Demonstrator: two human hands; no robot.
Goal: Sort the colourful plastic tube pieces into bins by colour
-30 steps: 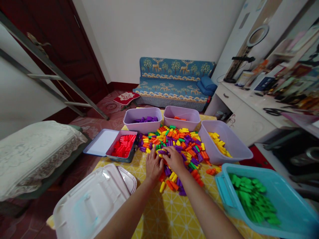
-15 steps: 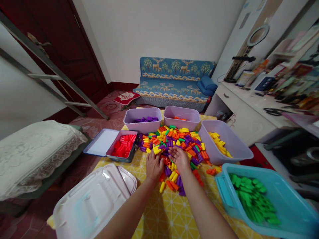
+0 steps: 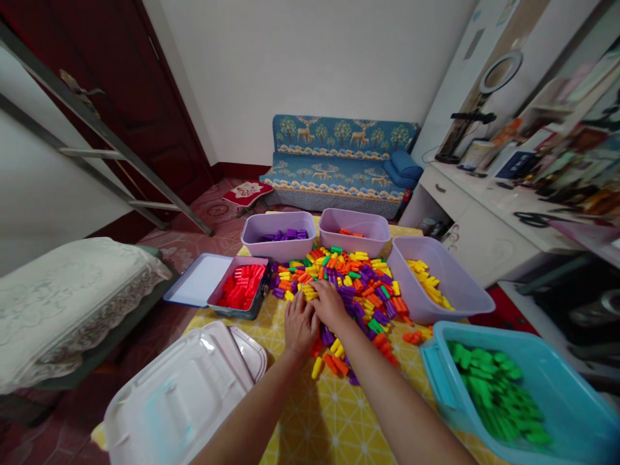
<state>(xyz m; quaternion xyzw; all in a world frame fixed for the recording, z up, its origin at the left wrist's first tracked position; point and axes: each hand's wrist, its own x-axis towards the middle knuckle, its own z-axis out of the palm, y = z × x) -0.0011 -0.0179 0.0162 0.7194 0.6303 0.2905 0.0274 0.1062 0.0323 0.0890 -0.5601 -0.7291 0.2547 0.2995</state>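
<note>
Both hands are on the pile of small plastic tube pieces, mixed purple, orange, yellow and green (image 3: 361, 284), mid-desk on the yellow patterned cloth (image 3: 310, 420). Left hand (image 3: 299, 326) lies palm down on the pile's near-left edge, grip spread flat, fingertips touching yellow pieces, nothing visibly pinched. Right hand (image 3: 330, 303) sits just beside it, touching it, palm down with fingers curled onto the pile. Can't tell whether that grip closes on a piece, as the fingertips are buried among the pieces. Ahead-left of the grips is a lilac plastic bin with purple pieces (image 3: 276, 248). Straight ahead is a lilac plastic bin with a few orange pieces (image 3: 356, 243). Right of the right grip, a larger lilac plastic bin with yellow pieces (image 3: 460, 278) stands against the pile's edge. Near-right is a turquoise plastic bin with green pieces (image 3: 557, 381). Left of the left grip is an open blue tin with red pieces (image 3: 237, 311), its lid folded out flat. Near-left is a white plastic lid (image 3: 179, 394), apart from the pile.
</note>
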